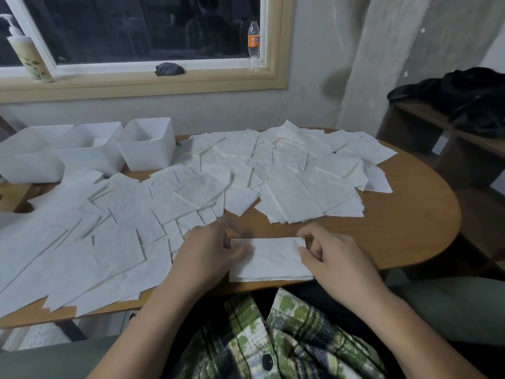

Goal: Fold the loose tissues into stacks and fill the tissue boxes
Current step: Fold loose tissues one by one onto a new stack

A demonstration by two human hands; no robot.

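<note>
Pinching the folded tissue [273, 261] in each grip, left hand [210, 255] and right hand [338, 258] lie beside sprawling loose tissues [191, 192], boxes [147, 157] beyond.

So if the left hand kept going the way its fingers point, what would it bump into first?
Probably the loose tissues. The left hand, thumb on the folded tissue, points away from the person; only a thin strip of bare table lies before their near edge, though depth is unclear.
</note>
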